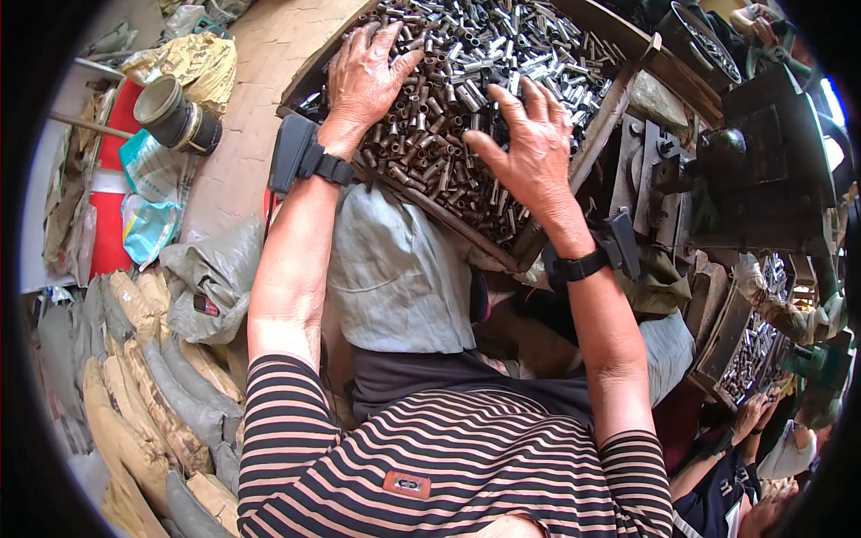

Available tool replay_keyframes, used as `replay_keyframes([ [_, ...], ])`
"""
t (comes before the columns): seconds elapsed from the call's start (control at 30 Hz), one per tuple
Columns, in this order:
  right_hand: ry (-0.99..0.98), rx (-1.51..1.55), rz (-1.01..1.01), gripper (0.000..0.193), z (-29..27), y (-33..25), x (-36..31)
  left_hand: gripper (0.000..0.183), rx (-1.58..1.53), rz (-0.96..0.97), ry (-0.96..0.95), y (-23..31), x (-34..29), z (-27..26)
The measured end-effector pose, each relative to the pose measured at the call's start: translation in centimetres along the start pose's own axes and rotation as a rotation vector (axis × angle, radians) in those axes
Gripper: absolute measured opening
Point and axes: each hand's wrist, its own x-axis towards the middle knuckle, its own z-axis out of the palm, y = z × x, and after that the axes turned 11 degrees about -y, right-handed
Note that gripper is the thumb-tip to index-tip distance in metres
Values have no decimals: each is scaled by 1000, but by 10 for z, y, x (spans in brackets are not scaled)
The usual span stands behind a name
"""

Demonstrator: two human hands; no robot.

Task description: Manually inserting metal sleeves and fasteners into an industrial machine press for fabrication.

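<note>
A wooden tray (pixel 442 215) in front of me holds a heap of short metal tubes (pixel 439 125). Many tubes on the left side are dark brown; those toward the far right look bright and silvery. My left hand (pixel 366 79) lies over the heap near the tray's left edge, fingers stretched forward and nothing gripped. Over the middle right of the pile, my right hand (pixel 531 143) has its fingers and thumb spread. It touches or hovers just above the tubes; its fingertips hide what lies under them. Each wrist carries a black strapped device.
Dark machinery (pixel 753 161) stands close on the right. A second tray of metal pieces (pixel 753 359) lies beyond it, beside a co-worker's hands (pixel 753 417). Piled sacks (pixel 152 377) fill the left side, with a dark bucket (pixel 175 112) and a yellow bag (pixel 188 67) farther up.
</note>
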Motion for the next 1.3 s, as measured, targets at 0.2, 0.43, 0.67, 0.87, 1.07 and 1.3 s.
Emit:
replay_keyframes([
  [0.2,-57,-117,44,59,8,-2,9,47,-100,76,-21,27,-15,-1],
  [0.43,9,-42,58,52,13,17,29,50,-82,124,-99,49,-25,-6],
  [0.67,27,-81,96,57,9,30,28,55,-32,172,-19,74,-22,11],
  [0.87,14,-106,140,52,5,27,14,56,-47,14,26,97,-23,26],
  [1.07,27,-87,114,41,12,34,16,56,-106,59,-78,105,-5,33],
  [1.3,120,51,76,27,-27,17,-18,29,-498,219,-171,37,-25,-49],
])
